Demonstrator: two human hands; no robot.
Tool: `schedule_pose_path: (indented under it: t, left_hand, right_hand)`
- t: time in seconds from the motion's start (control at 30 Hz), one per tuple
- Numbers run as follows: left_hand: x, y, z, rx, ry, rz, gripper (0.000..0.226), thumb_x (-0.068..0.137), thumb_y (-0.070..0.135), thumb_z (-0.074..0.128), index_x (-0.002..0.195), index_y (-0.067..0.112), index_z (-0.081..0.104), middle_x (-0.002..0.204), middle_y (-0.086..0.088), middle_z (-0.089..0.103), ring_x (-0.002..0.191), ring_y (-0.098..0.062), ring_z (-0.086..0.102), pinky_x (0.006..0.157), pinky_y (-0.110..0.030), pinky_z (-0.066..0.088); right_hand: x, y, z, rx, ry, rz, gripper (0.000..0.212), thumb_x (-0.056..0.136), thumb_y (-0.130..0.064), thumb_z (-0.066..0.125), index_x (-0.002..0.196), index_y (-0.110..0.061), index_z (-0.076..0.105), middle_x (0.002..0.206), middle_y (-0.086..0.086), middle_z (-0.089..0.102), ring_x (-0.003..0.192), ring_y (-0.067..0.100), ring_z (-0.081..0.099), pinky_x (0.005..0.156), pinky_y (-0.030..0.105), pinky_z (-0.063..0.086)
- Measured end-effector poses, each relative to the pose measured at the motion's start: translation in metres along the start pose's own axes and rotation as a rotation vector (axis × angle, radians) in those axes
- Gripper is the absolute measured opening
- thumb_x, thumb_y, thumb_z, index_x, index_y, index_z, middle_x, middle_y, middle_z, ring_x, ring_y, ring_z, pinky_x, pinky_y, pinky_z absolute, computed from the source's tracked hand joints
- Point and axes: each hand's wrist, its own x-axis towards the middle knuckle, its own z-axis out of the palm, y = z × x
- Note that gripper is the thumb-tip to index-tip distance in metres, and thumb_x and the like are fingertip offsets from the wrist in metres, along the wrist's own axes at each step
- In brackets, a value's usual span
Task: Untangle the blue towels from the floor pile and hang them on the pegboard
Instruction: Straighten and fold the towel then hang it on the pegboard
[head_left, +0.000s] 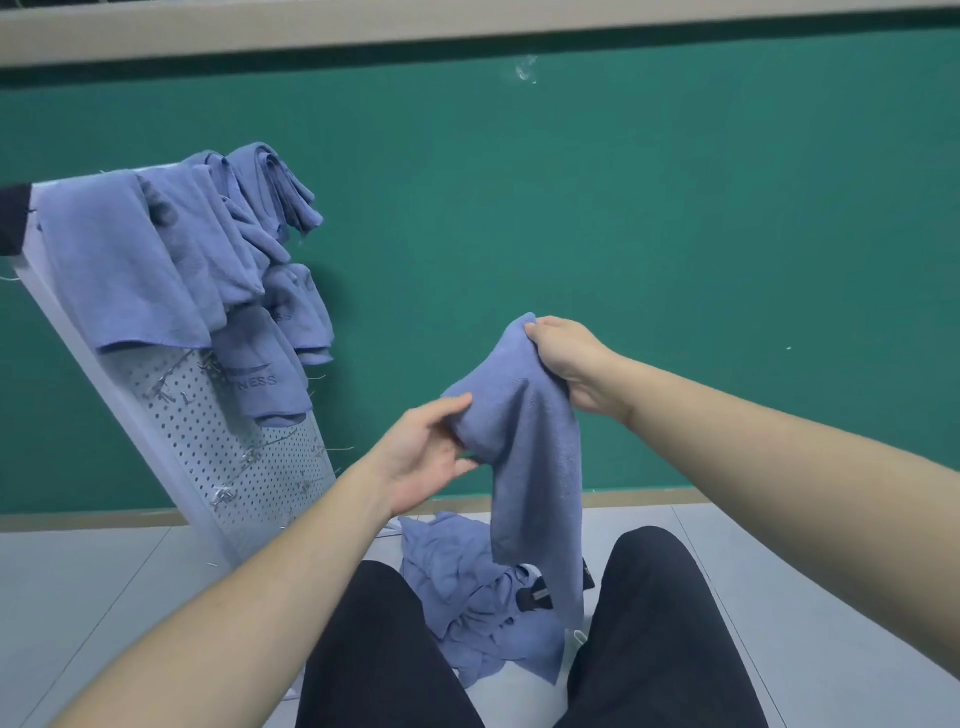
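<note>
- Blue terry cloth: one blue towel (524, 415) is held up in the air in the head view, in front of the green wall (623, 234), its lower end hanging down to the floor pile (467, 587).
- Right hand (569, 364): fingers curled round the upper end of the towel, gripping it at the top fold; the forearm enters from the right edge.
- Left hand (431, 452): palm turned upward, thumb and fingers pinching a bunched fold of the same towel lower down, on its left side.
- Floor pile: crumpled blue towels lying on the grey floor (104, 597) between the person's knees (654, 597), which are in dark trousers. A small dark object (535, 597) sits in the pile; what it is cannot be told.
- Pegboard (244, 457): white perforated panel, tilted, standing at the left against the green wall, with its foot on the floor. Small metal hooks (223, 496) show on its bare lower part.
- Hung towels (156, 260): several blue towels are draped over the top edge and upper part of the pegboard, overlapping; one lower towel carries printed letters ending in "NESS".
- A beige strip (363, 26) runs along the top of the wall.
</note>
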Motion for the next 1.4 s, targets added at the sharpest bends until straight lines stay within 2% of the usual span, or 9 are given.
schedule_pose_path:
  t: [0.3,0.4,0.53,0.67,0.77,0.93,1.07,1.23,1.4]
  left_hand:
    - [0.006,0.007,0.033,0.402,0.082,0.271,0.017,0.105,0.023,0.050,0.117,0.028,0.061,0.112,0.009,0.074,0.105,-0.010,0.070,0.089,-0.039,0.056]
    - [0.009,0.010,0.035,0.557,0.128,0.369,0.018,0.105,0.025,0.049,0.118,0.029,0.062,0.111,0.011,0.074,0.104,-0.008,0.070,0.087,-0.036,0.056]
    - [0.015,0.013,0.033,0.552,0.214,0.455,0.018,0.104,0.024,0.049,0.117,0.024,0.063,0.111,0.010,0.074,0.107,-0.006,0.069,0.097,-0.033,0.052]
    - [0.019,0.012,0.025,0.546,0.324,0.443,0.012,0.103,0.031,0.051,0.109,0.028,0.061,0.102,0.014,0.074,0.099,-0.005,0.069,0.083,-0.032,0.055]
    - [0.018,0.015,0.013,0.617,0.321,0.445,0.018,0.102,0.034,0.052,0.113,0.026,0.064,0.110,0.013,0.073,0.107,-0.004,0.067,0.099,-0.035,0.052]
    - [0.015,0.023,0.002,0.763,0.343,0.479,0.016,0.103,0.035,0.051,0.108,0.031,0.065,0.109,0.016,0.071,0.107,-0.003,0.065,0.098,-0.030,0.050]
    - [0.015,0.025,0.005,0.749,0.414,0.475,0.019,0.103,0.034,0.049,0.108,0.028,0.066,0.108,0.013,0.071,0.105,-0.006,0.065,0.095,-0.028,0.050]
    - [0.020,0.023,0.004,0.513,0.472,0.274,0.027,0.102,0.039,0.049,0.121,0.023,0.059,0.119,0.005,0.068,0.107,-0.013,0.065,0.098,-0.038,0.052]
    - [0.013,0.018,0.003,0.386,0.393,0.058,0.012,0.099,0.033,0.056,0.098,0.024,0.063,0.090,0.005,0.070,0.076,-0.011,0.064,0.064,-0.025,0.048]
  right_hand:
    - [0.005,0.003,-0.020,-0.016,0.038,0.032,0.022,0.100,-0.014,0.047,0.092,-0.012,0.068,0.094,0.009,0.071,0.078,0.019,0.065,0.071,0.028,0.055]
    - [0.002,0.002,-0.025,0.030,0.030,0.062,0.025,0.099,-0.033,0.058,0.100,-0.012,0.071,0.102,0.005,0.076,0.081,0.015,0.072,0.073,0.027,0.058]
    - [-0.004,0.014,-0.028,0.048,-0.276,0.314,0.063,0.093,-0.067,0.047,0.117,-0.014,0.069,0.111,0.004,0.076,0.096,0.018,0.071,0.079,0.030,0.056]
    - [-0.009,0.038,-0.029,-0.124,-0.367,0.294,0.031,0.097,-0.042,0.058,0.112,-0.017,0.068,0.101,0.000,0.075,0.094,0.016,0.067,0.091,0.034,0.053]
    - [-0.002,0.040,-0.029,-0.059,-0.228,0.155,0.020,0.095,-0.025,0.066,0.110,-0.014,0.070,0.111,0.007,0.074,0.097,0.018,0.068,0.090,0.036,0.055]
    - [0.001,0.036,-0.023,-0.224,-0.154,-0.016,0.025,0.102,-0.034,0.049,0.119,-0.021,0.063,0.119,-0.003,0.070,0.109,0.015,0.066,0.094,0.038,0.055]
    - [-0.001,0.037,-0.012,-0.424,-0.038,-0.103,0.028,0.103,-0.042,0.041,0.117,-0.022,0.056,0.114,-0.004,0.064,0.108,0.017,0.061,0.086,0.032,0.050]
    - [-0.001,0.031,-0.008,-0.241,-0.151,0.129,0.045,0.087,-0.053,0.069,0.104,-0.012,0.071,0.102,0.005,0.077,0.096,0.022,0.074,0.091,0.039,0.059]
    - [-0.004,0.031,-0.010,-0.224,-0.108,0.145,0.024,0.093,-0.030,0.057,0.098,-0.010,0.070,0.100,0.004,0.073,0.081,0.020,0.066,0.078,0.037,0.059]
